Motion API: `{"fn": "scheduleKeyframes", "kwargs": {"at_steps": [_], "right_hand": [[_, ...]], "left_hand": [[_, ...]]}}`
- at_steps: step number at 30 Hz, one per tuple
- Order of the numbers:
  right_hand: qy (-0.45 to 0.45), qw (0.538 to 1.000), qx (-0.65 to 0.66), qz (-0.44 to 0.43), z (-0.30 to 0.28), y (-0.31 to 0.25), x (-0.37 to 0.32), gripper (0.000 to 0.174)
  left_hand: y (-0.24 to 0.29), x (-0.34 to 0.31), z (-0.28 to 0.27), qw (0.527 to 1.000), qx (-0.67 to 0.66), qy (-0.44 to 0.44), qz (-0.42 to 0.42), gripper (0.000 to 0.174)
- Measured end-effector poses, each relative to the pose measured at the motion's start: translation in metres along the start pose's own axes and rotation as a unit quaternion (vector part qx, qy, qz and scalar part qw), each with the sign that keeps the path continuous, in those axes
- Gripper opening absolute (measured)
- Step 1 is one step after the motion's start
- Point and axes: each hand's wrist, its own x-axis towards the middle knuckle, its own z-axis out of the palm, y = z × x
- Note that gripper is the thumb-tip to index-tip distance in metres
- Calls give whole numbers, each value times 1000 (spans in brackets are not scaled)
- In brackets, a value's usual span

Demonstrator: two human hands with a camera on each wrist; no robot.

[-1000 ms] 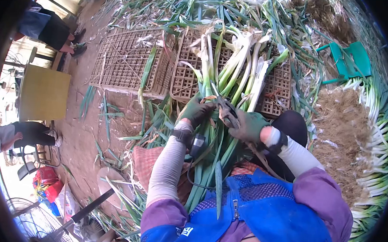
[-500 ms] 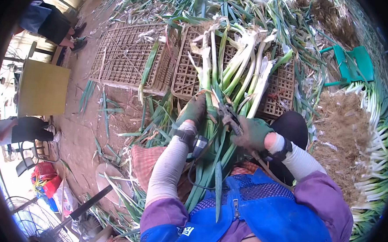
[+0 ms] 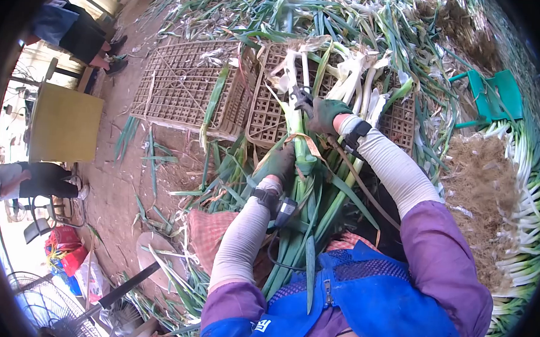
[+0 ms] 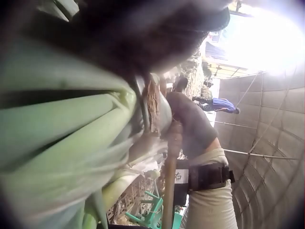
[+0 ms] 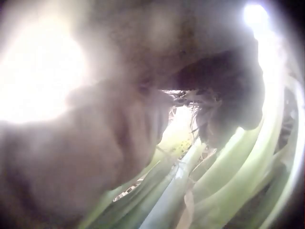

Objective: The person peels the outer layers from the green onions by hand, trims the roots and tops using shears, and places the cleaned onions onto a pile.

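Note:
In the head view, a bundle of long green onions point(image 3: 306, 176) lies across the person's lap, its white root ends on an upturned crate. My gloved left hand point(image 3: 279, 163) grips the green stalks around the middle of the bundle. Farther up, near the white stems point(image 3: 362, 91), my gloved right hand point(image 3: 326, 116) holds a dark air gun point(image 3: 302, 100), with a brown hose point(image 3: 366, 189) trailing from it toward the lap. Large and close in the left wrist view are pale green stalks point(image 4: 62, 129). Gloved fingers fill much of the right wrist view above more stalks point(image 5: 228, 181).
Two brown plastic crates point(image 3: 182, 87) stand ahead, with loose leaves heaped behind them. At right are a green plastic stool point(image 3: 499, 98) and a long row of onions point(image 3: 526, 224) with brown roots. A yellow board point(image 3: 68, 121), two people and a fan point(image 3: 49, 303) are at left.
My right hand has moved forward with the air gun, from beside the left hand up to the white stems. My left hand keeps its grip on the stalks.

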Motion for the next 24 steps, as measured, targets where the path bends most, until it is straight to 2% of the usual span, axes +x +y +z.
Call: {"fn": "scheduleKeyframes", "kwargs": {"at_steps": [1,4,5,7,8,9,10,12,14,15,16,18,20,21,22,24], "right_hand": [[-2,1000,-12,-9,-1,-3,-3,46],[-12,999,12,43,4,7,-2,47],[-27,999,35,21,2,9,-10,48],[-93,995,18,-29,-4,-1,-45,63],[-129,991,9,-34,0,1,-59,63],[-149,987,1,-54,4,3,-75,62],[-169,983,-7,-72,8,6,-92,61],[-152,986,9,-73,12,14,-125,59],[-119,991,16,-51,8,19,-139,60],[-91,995,27,-30,1,18,-146,61],[-66,997,37,-10,-3,19,-151,61],[-21,998,49,-13,13,34,-138,63],[9,997,74,-28,30,43,-119,63],[-1,1000,20,21,26,36,-116,63],[18,999,23,17,34,39,-111,63],[56,998,29,7,55,54,-97,63]], "left_hand": [[-10,2,0,999,1,-9,43,36],[-7,-3,4,996,-41,-10,83,35],[-14,-1,4,995,-15,-3,101,33],[-17,4,1,994,-105,23,22,30],[-15,11,-1,972,-220,40,-74,28],[-11,15,-3,927,-329,56,-168,27],[-8,14,-5,920,-347,77,-168,29],[-3,11,-8,934,-307,103,-150,34],[10,5,-1,982,-95,133,-91,32],[25,0,5,987,13,147,-59,32],[40,-7,14,990,26,114,-81,38],[45,-15,35,990,106,72,-63,42],[51,-19,46,995,88,44,17,36],[53,-19,40,968,226,78,71,36],[56,-10,26,985,174,12,8,37],[60,22,-22,985,58,-119,-113,40]]}}
